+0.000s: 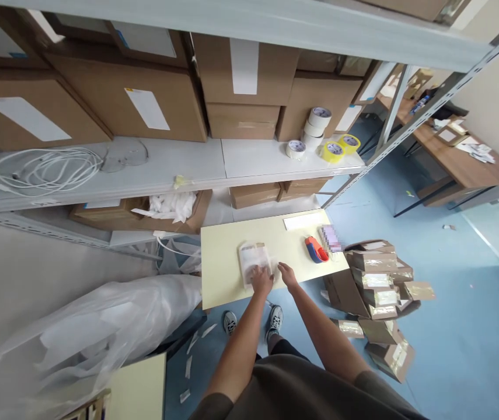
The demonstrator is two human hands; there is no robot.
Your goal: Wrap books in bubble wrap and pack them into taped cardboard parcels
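On the pale yellow tabletop (223, 262) lies a flat, light-coloured package (253, 255) in translucent plastic wrap. My left hand (262, 280) rests on its lower right part, palm down with fingers spread. Just right of the package, my right hand (288, 275) is at the loose edge of the wrap, fingers pointing left and slightly apart. Whether those fingertips touch the film is hard to make out. To the right stands a red and blue tape dispenser (316, 249), beside a purple item (330, 238) with a blurred surface.
A white strip (304, 221) lies at the table's back. Tape rolls (318, 119) and a coiled white cable (52, 169) sit on the shelf (166, 160) ahead, before cardboard boxes (166, 105). Several small cartons (378, 280) are piled right; plastic sheeting (144, 309) bulges left.
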